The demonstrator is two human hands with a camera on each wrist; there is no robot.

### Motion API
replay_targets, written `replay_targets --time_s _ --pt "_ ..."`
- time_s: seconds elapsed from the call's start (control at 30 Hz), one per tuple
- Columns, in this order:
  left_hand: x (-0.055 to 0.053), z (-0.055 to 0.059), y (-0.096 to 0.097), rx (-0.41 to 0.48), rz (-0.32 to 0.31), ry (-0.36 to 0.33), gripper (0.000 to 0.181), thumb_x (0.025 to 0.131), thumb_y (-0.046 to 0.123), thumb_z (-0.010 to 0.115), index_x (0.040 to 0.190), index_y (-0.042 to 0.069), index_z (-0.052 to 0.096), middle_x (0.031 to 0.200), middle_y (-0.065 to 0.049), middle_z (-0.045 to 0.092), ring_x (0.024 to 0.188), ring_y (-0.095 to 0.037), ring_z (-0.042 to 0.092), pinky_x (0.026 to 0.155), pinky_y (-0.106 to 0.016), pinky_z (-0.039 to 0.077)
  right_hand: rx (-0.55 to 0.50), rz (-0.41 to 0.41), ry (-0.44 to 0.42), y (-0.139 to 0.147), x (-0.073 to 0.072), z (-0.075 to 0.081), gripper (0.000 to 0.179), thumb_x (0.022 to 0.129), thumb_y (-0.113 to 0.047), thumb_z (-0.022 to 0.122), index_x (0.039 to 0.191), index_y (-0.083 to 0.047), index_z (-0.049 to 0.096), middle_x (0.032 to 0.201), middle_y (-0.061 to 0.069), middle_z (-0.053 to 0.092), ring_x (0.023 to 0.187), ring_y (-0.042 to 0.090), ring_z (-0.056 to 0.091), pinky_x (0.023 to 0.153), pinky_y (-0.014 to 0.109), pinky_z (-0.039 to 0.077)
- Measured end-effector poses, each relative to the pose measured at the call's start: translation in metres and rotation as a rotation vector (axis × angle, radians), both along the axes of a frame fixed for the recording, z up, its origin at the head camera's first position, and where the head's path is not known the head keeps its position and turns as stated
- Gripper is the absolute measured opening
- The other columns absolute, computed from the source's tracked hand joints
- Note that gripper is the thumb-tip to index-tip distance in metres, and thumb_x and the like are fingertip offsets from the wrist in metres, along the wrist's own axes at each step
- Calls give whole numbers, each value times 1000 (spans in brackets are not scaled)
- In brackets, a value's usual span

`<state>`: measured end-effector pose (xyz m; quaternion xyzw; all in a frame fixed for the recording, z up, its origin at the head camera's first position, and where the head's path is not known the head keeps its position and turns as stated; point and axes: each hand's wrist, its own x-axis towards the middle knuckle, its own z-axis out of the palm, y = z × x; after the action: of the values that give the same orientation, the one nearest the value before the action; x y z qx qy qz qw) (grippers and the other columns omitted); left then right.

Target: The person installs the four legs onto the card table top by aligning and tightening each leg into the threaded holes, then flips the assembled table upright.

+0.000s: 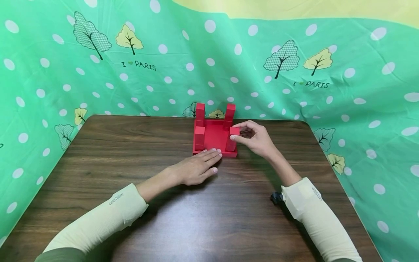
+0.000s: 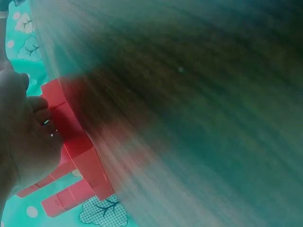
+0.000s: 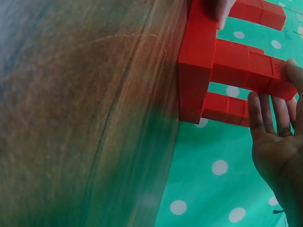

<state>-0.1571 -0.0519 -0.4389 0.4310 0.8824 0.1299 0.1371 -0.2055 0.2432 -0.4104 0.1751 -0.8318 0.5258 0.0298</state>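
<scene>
A red square tray sits near the far edge of the table, with a post of stacked red blocks standing at each corner. My left hand lies flat, its straight fingers resting on the tray's front rim. Between thumb and fingers, my right hand pinches the top of the front right post. In the right wrist view the thumb is on the top end of that post, with the fingers behind it. The front left post stands untouched. In the left wrist view, the left hand hides part of the tray.
The dark wooden table extends toward me from the tray. Right behind it hangs a green dotted curtain with printed trees. Pale sleeves cover both forearms, and a small black object is at the right wrist.
</scene>
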Motion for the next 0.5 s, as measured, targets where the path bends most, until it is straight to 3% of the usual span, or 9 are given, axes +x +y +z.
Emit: replay_targets --time_s 0.3,0.5 --pt "-1 0 -1 38 18 -51 72 120 44 46 181 12 24 191 -6 21 180 -27 12 149 -46 12 -43 -18 -13 -3 6 -2 40 100 -15 88 138 -8 77 133 16 78 108 8 76 96 14 63" --pt "-1 -1 -5 140 50 -130 71 121 42 46 181 12 24 191 -5 21 180 -28 12 148 -48 13 -27 -40 -47 -6 15 -3 54 101 -19 86 150 -8 69 139 15 75 118 15 74 102 13 60"
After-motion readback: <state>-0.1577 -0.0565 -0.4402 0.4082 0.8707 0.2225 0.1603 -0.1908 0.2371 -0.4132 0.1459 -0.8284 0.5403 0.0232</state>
